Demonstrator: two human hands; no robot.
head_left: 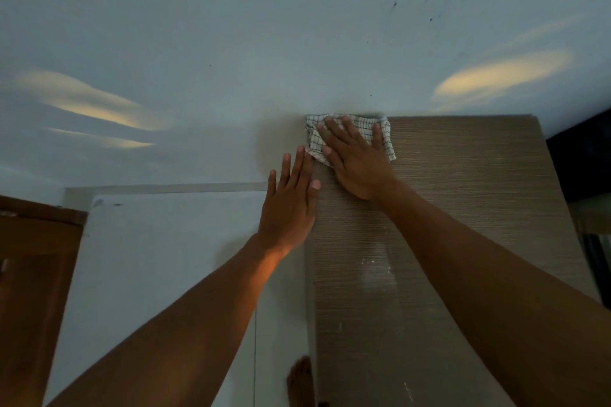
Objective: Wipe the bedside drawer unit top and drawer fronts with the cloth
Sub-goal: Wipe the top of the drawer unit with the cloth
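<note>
Cloth: a white cotton cloth with a thin dark check (383,137), folded to a small pad, lies flat on the far left corner of the unit top, touching the wall behind it.
Unit: the bedside drawer unit top, a brown wood-grain laminate panel (463,182), runs from that back edge toward the viewer; its long axis points away from the person, and most of it lies nearer than the cloth and to its right.
Right hand: the right hand (355,158) is pressed palm down on the cloth, fingers spread and straight. It pins the cloth by pressure and is not curled around it.
Left hand: the left hand (291,205) is open and flat, holding nothing, at the left edge of the top just beside the cloth, its thumb on the wood grain and its fingers over the edge.
Key relation: the unwiped surface lies toward the body and to the right of the pressing hand, so the coming stroke probably pulls back along the long axis or sweeps right along the wall (231,43). The right hand is the one in place to do it; the left looks to be bracing.
Surface: pale smears and specks (375,269) show on the near part of the top.
Progress: my guess is an early stage, since the drawer fronts are out of view.
Risk: the cloth may bunch under a flat palm.
</note>
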